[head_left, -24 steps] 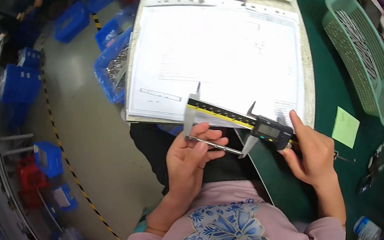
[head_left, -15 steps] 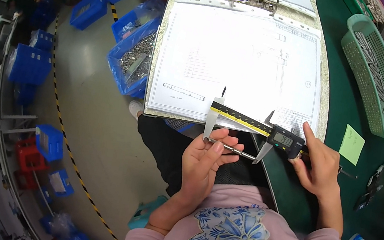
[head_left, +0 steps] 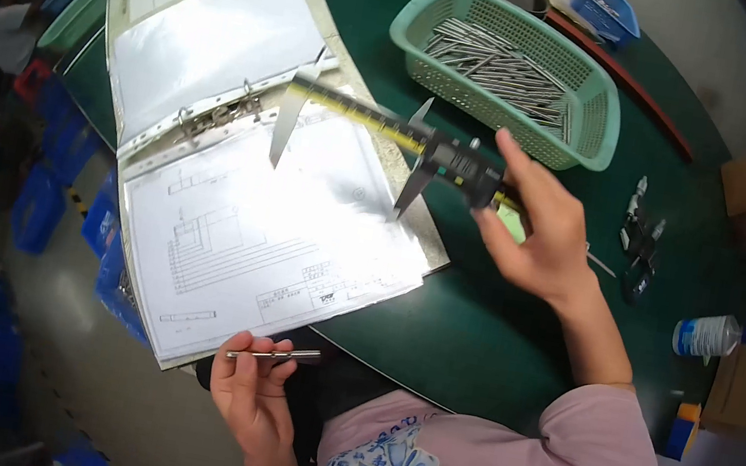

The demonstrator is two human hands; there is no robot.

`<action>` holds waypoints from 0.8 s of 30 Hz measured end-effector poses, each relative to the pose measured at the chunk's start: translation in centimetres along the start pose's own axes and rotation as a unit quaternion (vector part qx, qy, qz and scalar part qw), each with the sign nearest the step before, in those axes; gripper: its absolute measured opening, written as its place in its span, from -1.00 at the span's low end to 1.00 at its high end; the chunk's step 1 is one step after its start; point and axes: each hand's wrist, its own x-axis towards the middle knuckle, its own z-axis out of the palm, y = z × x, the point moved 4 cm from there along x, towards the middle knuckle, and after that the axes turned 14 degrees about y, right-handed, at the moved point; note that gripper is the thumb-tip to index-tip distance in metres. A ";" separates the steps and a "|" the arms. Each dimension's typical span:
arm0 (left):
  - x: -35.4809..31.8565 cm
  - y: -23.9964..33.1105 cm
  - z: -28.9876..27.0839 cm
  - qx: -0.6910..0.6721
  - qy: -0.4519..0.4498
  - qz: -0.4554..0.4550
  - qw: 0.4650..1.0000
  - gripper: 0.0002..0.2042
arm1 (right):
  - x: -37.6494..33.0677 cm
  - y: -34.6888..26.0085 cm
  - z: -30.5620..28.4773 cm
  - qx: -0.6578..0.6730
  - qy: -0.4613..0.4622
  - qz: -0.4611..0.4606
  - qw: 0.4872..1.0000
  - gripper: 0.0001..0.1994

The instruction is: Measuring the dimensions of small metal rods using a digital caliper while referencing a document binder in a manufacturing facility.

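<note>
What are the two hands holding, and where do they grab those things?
The right hand holds a yellow-scaled digital caliper by its sliding display end. The left hand pinches a thin silver metal rod at its left end.

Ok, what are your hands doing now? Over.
Right hand holds the caliper up over the binder, jaws apart. Left hand pinches a thin metal rod. Nothing between them.

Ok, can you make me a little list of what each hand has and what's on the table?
left hand: holds a thin silver metal rod in its fingers
right hand: holds a grey and yellow digital caliper above the drawing, jaws apart
open ring binder: shows a white technical drawing sheet
green plastic basket: full of metal rods
dark green table: carries binder and basket
</note>
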 end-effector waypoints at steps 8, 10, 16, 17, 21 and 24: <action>2.0 4.8 4.4 0.106 -0.066 0.217 0.968 -0.79 | 2.6 8.8 -2.9 -0.219 -0.021 0.246 0.944 -0.70; 2.7 6.1 5.6 0.128 -0.080 0.300 0.942 -0.79 | 2.2 9.0 -2.5 -0.194 0.008 0.196 0.961 -0.77; 5.1 10.6 10.4 0.149 -0.109 0.364 0.913 -0.73 | -0.4 6.8 -4.3 -0.160 -0.010 0.237 0.958 -0.84; 5.5 11.1 11.5 0.161 -0.114 0.386 0.901 -0.72 | -1.0 6.2 -4.7 -0.151 -0.033 0.233 0.960 -0.84; 6.4 8.7 19.5 0.209 -0.238 0.385 0.867 -0.68 | -4.1 3.6 -7.5 -0.103 -0.045 0.215 0.970 -0.85; 6.6 4.5 25.0 0.238 -0.322 0.337 0.852 -0.69 | -4.6 2.0 -9.2 -0.019 -0.065 0.230 0.971 -0.84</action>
